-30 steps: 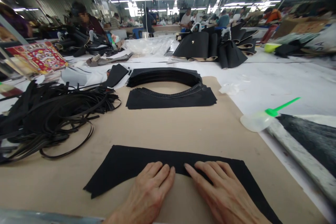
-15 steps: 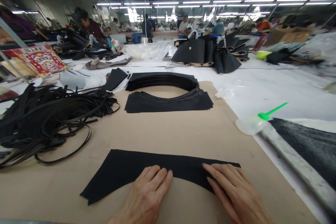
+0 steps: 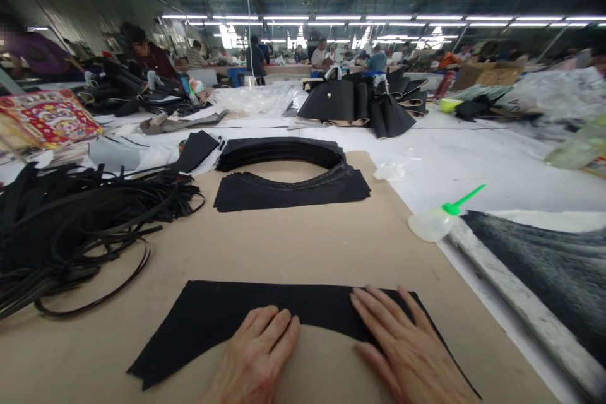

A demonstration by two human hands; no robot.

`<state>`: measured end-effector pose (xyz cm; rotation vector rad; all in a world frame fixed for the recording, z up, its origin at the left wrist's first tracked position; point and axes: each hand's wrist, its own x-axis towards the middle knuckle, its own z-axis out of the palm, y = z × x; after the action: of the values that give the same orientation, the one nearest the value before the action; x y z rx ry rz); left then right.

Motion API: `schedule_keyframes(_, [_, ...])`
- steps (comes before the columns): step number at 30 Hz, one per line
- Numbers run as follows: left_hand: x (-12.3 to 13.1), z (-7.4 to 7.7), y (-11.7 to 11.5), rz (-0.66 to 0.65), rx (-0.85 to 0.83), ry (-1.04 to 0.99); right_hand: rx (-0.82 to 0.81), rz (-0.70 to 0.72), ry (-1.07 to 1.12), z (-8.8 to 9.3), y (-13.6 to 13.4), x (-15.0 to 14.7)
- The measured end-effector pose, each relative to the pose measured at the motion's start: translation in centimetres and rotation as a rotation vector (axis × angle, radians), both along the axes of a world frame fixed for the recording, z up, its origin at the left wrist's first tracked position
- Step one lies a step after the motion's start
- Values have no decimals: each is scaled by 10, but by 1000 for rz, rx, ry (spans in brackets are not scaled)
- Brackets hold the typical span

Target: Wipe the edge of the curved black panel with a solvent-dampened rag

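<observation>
A black fabric piece [image 3: 227,309] with a curved inner edge lies flat on the tan work surface [image 3: 284,246] in front of me. Bent and pressed together, the fingers of my left hand [image 3: 258,350] close on the middle of that curved edge; the thumb is hidden. My right hand [image 3: 398,344] lies on the right part of the piece with its fingers spread, thumb apart near the curve. Farther up the surface are a stack of black curved pieces [image 3: 279,153] and a stack of stitched black pieces [image 3: 293,194].
Black strips [image 3: 95,227] are heaped at the left. On the right, a squeeze bottle [image 3: 430,224] with a green nozzle lies near a pale worn bar [image 3: 516,303] and dark sheet material [image 3: 544,271]. Black panels [image 3: 336,101] stand farther back. People work in the background.
My right hand has spread its fingers and slid over the fabric's right part. The left hand stays at the curved edge. The whole view has shifted slightly.
</observation>
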<state>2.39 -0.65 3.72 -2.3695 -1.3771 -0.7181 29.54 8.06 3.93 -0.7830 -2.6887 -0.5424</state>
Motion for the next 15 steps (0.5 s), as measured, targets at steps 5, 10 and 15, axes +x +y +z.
schedule_keyframes(5, [2,-1,0,-11,-6,-22,39,-106,52,5,1,10])
schedule_keyframes(10, [2,-5,0,-8,12,-33,-28,-31,76,8,-3,-6])
schedule_keyframes(15, [0,-5,0,-14,-12,9,-87,-137,205,9,-3,-8])
